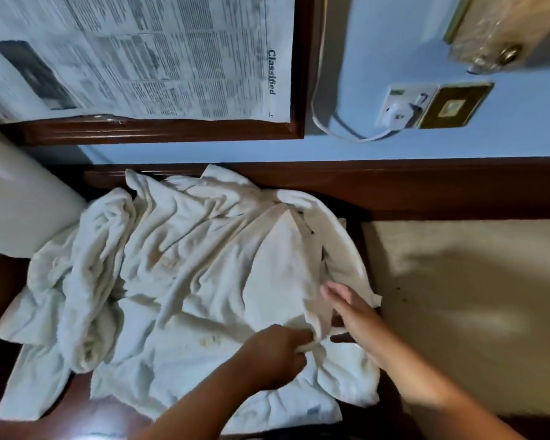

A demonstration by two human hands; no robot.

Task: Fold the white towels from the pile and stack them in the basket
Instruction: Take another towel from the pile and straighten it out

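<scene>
Reaching in from below, left hand (277, 354) curls fingers round bunched fold of towel (283, 281). Right hand (353, 312) beside it, fingers straight, resting on towel edge. Pile (108, 265) heaped on dark wood surface (108, 419).

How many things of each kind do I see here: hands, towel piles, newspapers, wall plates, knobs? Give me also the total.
Hands: 2 (left hand grips a towel, right hand rests open on it)
Towel pile: 1 (single towels cannot be separated)
Newspaper: 1
Wall plates: 2 (white socket, brass plate)
Knob: 1
Total: 7
</scene>
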